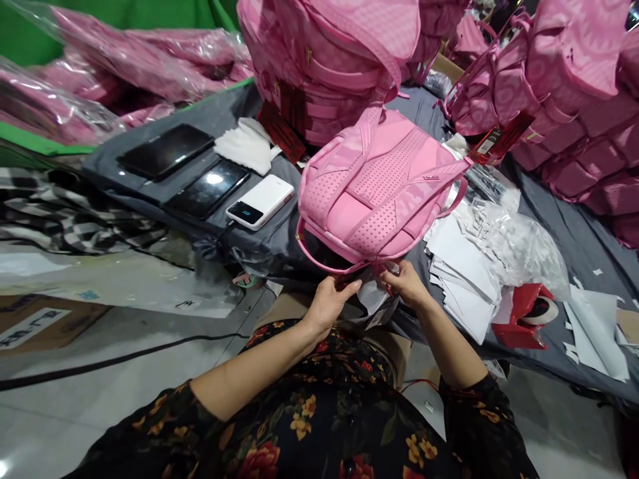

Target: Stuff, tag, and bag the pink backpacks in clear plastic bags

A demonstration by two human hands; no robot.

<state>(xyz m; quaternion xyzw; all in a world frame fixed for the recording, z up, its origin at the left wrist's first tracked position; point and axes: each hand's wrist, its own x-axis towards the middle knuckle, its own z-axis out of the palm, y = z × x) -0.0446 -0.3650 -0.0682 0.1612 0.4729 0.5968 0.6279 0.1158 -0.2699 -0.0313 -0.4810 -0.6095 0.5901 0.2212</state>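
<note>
Bag (387,179) lies on the counter (279,249), at the wearer's 12 o'clock. Left hand (327,303) is at its 7 o'clock, right hand (409,285) at 6; I cannot tell whether either grip is clenched or released. Power bank (269,196): bag's 9 o'clock.

One camera serves here, worn on the person's head and looking forward and down from over their own chest — near enough that the pink backpack (384,173) fills the middle of the frame, with the left hand (327,303) and right hand (407,283) just below it. The flowered top (344,426) spans the bottom edge, the floor (100,399) shows lower left, and the view reaches across the table (584,246) to piled bags (569,73) upper right.
</note>
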